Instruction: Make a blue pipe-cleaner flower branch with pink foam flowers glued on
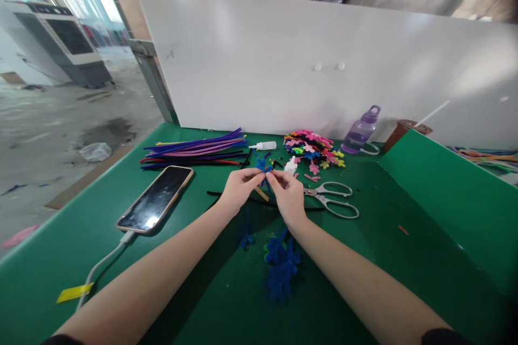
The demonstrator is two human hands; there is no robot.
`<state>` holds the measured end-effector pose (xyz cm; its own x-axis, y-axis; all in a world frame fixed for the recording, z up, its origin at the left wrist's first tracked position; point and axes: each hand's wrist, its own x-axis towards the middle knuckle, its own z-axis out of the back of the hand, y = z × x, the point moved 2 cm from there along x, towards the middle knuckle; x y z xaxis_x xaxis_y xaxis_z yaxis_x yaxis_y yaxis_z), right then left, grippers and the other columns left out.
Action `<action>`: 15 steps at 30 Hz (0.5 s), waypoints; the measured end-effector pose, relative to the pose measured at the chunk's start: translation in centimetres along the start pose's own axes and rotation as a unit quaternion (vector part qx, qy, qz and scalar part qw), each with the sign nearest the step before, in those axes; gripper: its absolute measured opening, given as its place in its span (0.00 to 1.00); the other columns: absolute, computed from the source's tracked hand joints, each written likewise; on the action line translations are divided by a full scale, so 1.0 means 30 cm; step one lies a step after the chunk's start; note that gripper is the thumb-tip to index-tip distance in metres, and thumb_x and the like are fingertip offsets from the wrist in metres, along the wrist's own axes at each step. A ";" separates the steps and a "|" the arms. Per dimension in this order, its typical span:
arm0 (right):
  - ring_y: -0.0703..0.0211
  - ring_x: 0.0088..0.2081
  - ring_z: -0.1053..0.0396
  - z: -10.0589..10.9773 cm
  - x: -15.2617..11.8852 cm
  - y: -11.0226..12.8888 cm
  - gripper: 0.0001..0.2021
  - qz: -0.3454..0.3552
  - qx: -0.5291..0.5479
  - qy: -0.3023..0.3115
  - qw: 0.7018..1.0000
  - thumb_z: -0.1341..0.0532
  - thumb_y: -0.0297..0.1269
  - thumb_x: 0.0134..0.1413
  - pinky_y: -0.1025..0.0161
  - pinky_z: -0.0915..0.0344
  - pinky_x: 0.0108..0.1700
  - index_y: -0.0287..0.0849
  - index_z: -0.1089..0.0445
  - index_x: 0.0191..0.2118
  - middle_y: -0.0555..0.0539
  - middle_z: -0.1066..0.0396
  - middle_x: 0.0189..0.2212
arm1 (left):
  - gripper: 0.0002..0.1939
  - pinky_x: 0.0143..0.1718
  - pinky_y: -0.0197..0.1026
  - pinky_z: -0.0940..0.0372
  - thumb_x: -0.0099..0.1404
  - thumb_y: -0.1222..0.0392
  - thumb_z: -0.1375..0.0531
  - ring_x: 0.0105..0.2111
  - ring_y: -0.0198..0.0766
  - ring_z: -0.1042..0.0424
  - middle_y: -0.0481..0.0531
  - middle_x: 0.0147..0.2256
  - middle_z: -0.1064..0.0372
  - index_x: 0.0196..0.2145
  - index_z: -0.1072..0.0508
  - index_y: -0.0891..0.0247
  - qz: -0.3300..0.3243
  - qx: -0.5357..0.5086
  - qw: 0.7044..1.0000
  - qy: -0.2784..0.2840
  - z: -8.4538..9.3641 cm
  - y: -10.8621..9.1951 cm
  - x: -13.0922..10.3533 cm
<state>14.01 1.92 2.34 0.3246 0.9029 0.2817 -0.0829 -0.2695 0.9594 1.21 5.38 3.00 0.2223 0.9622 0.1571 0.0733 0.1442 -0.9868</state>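
Note:
Between the fingertips of both hands is a small blue pipe-cleaner flower (264,165). My left hand (238,188) pinches it from the left, and my right hand (288,194) pinches it from the right; its lower part is mostly hidden by the fingers. Just behind the right hand stands a white glue bottle (290,166). Scissors (334,200) with grey handles lie to the right, their blades partly behind my right wrist. Nearer me, below the hands, lie a bunch of blue pipe-cleaner flowers (282,264) and one smaller blue flower (246,240).
Pipe cleaners (198,148) lie at the back left beside another glue bottle (265,146). Colourful flower pieces (311,145) are heaped behind. A phone (157,199) with a cable lies left. A purple water bottle (361,129), a brown container (399,132) and a green divider (453,194) stand right.

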 end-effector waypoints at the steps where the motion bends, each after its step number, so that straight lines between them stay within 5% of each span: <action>1: 0.57 0.32 0.28 -0.001 0.000 -0.001 0.11 -0.004 0.009 0.004 1.000 0.37 0.43 0.45 0.62 0.31 0.37 0.41 0.27 0.33 0.47 0.25 0.29 | 0.10 0.33 0.37 0.37 0.52 0.56 0.37 0.28 0.36 0.32 0.49 0.26 0.28 0.29 0.23 0.66 -0.005 0.011 1.000 0.003 0.000 -0.005 -0.002; 9: 0.62 0.29 0.32 -0.009 0.012 -0.051 0.11 -0.067 0.117 0.034 0.990 0.36 0.42 0.45 0.66 0.35 0.31 0.42 0.26 0.33 0.50 0.28 0.28 | 0.12 0.30 0.36 0.38 0.58 0.56 0.42 0.28 0.34 0.34 0.53 0.33 0.30 0.33 0.24 0.68 -0.074 0.097 0.990 0.072 0.006 -0.018 0.005; 15: 0.63 0.28 0.33 -0.012 0.008 -0.021 0.09 -0.032 0.110 0.046 0.992 0.38 0.41 0.48 0.66 0.36 0.33 0.42 0.29 0.33 0.52 0.30 0.26 | 0.13 0.32 0.35 0.38 0.59 0.54 0.43 0.30 0.35 0.33 0.52 0.31 0.32 0.31 0.26 0.67 -0.087 0.115 0.987 0.068 0.001 -0.026 0.003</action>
<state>13.80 2.42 1.81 0.2344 0.9445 0.2304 0.1467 -0.2686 0.9520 1.15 5.36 3.79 0.3553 0.8805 0.3138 -0.0967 0.3686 -0.9246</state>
